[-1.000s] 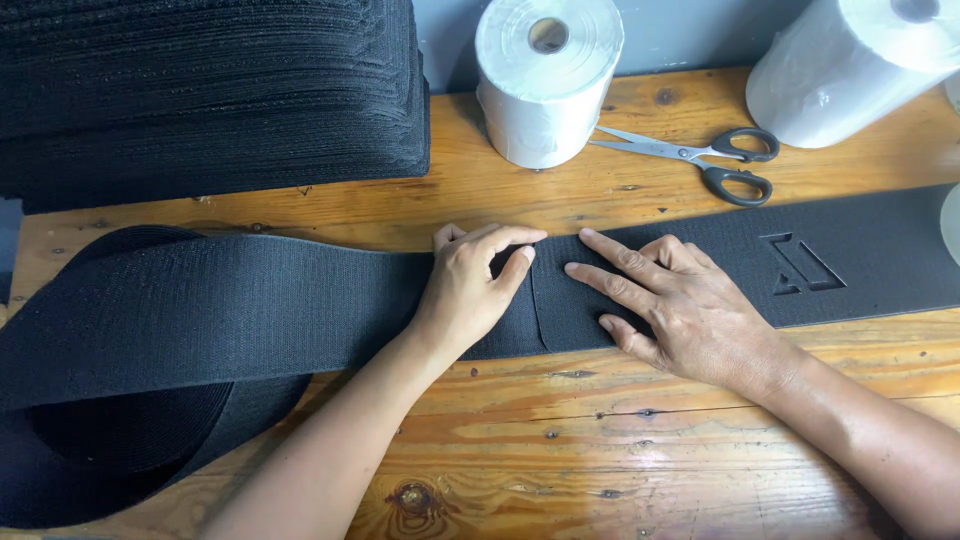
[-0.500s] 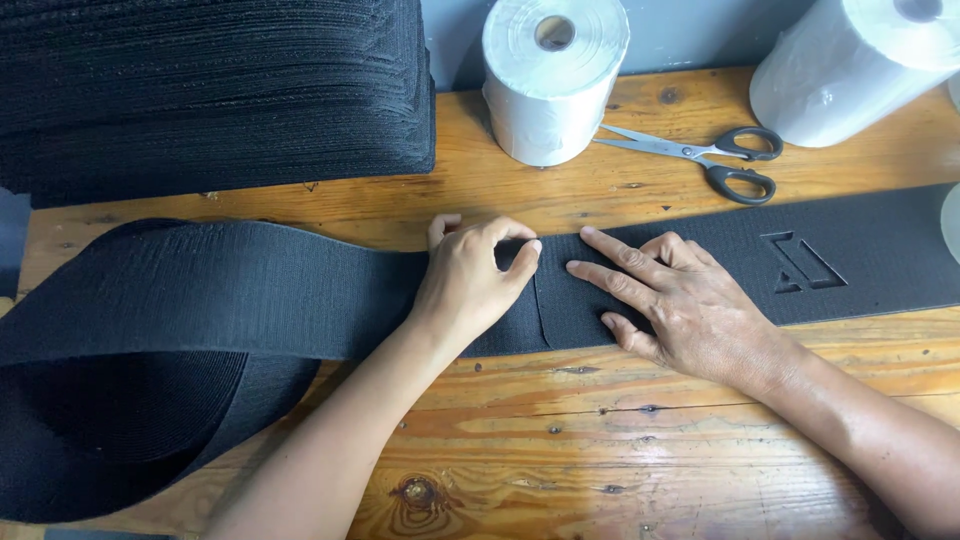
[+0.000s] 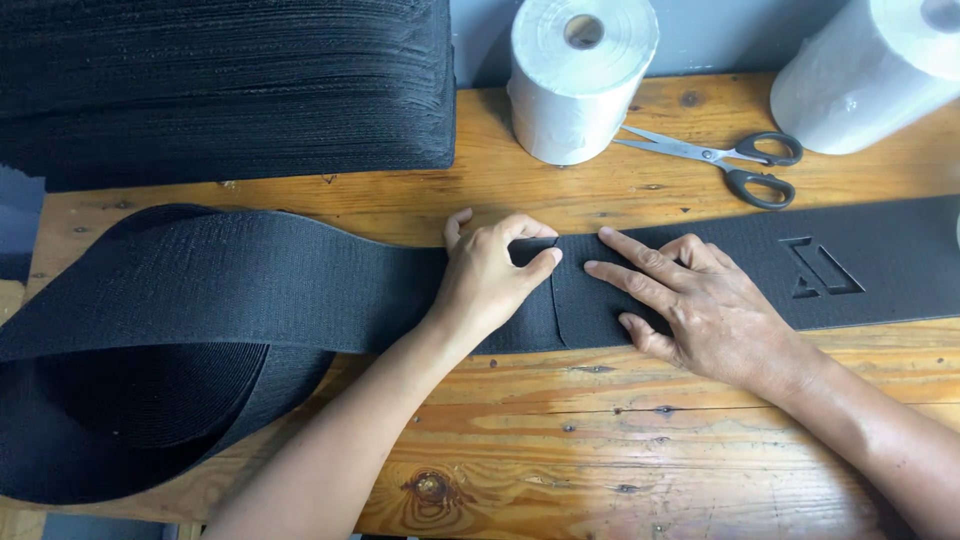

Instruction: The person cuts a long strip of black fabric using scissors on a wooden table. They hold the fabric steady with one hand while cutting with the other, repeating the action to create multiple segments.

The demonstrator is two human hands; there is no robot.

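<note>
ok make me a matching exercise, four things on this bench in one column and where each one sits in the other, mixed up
Things:
1. scissors
2. stack of black fabric
3. left hand
4. cut-out emblem

Places:
a. far left corner of the wooden table
b. between the two white rolls
c. on the black band, right of the right hand
d. pressing the band beside the seam

Pairs: 1-b, 2-a, 3-d, 4-c

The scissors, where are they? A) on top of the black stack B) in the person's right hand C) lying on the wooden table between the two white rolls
C: the scissors lie on the wooden table between the two white rolls, untouched by either hand.
</note>
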